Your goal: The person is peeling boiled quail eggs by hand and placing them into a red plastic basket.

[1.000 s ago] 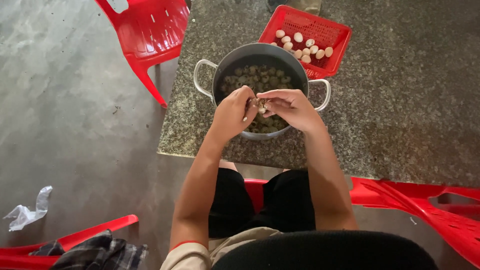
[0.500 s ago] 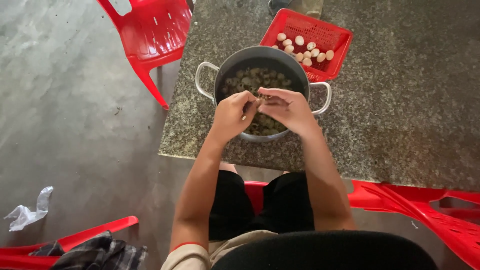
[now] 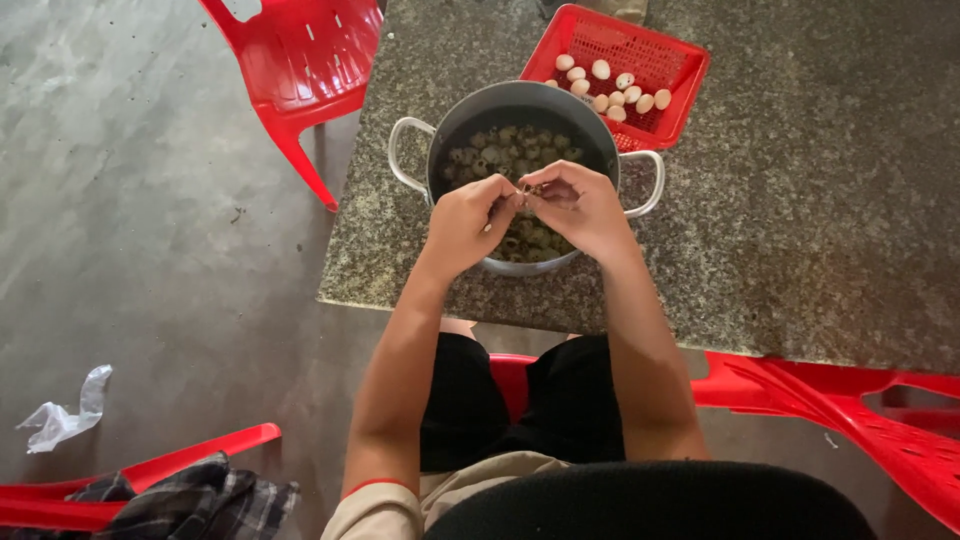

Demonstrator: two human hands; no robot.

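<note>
- My left hand [image 3: 465, 225] and right hand [image 3: 580, 205] meet over the pot [image 3: 520, 110], fingertips pinched together on one small speckled egg [image 3: 524, 192].
- The pot sits near the stone table's [image 3: 780, 200] left edge.
- A red basket [image 3: 640, 50] of peeled eggs touches the pot's far side.

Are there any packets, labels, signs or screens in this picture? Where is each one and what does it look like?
No labels, signs or screens show.
Crumpled clear plastic bag: on the floor at far left, whitish and see-through, apparently empty.
Red plastic basket: on the stone table behind the metal pot, rectangular, mesh-walled, holding small pale eggs.
</note>
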